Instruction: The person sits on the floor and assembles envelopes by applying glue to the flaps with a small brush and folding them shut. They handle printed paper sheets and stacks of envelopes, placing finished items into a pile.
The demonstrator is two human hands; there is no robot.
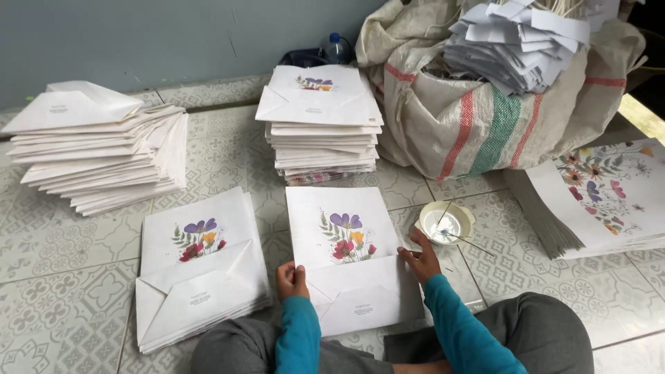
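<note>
A white paper bag with a printed flower design (pixel 343 239) lies flat on the tiled floor in front of me, its folded bottom flap toward me. My left hand (pixel 291 280) is curled and presses on the bag's left edge. My right hand (pixel 421 257) rests with fingers on the bag's right edge. Both sleeves are teal. A small round bowl (pixel 445 223) with white paste and a thin stick stands just right of my right hand.
A pile of finished flowered bags (pixel 197 273) lies at my left. Taller stacks stand at the far left (pixel 97 142) and centre back (pixel 320 125). A woven sack (pixel 478 111) holds white paper pieces. Flat flowered sheets (pixel 603 201) lie at right.
</note>
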